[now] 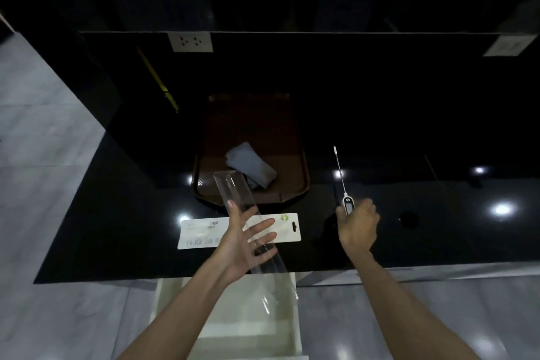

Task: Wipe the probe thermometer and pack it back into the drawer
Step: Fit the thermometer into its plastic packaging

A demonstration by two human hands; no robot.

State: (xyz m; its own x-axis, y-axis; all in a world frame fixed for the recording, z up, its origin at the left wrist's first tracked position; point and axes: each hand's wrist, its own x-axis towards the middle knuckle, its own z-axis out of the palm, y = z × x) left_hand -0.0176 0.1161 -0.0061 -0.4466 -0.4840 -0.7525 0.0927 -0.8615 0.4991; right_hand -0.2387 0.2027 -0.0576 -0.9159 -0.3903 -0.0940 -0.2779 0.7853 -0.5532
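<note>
My right hand (pixel 358 226) grips the white handle of the probe thermometer (pixel 342 177), whose thin metal probe points away from me over the black counter. My left hand (pixel 244 242) holds a long clear plastic package shell (pixel 233 190) with fingers spread along it. The shell slants from the tray down toward the drawer. Under it a white cardboard backing card (pixel 201 232) lies flat on the counter. A pale folded cloth (pixel 251 165) rests in the brown tray (pixel 295 137). Below the counter edge the white drawer (pixel 163 298) stands pulled open.
The glossy black counter (pixel 423 228) reflects ceiling lights. A black back panel carries a white power socket (pixel 191 42) at the left and another plate (pixel 507 45) at far right. Pale tiled floor (pixel 43 155) lies left of the counter.
</note>
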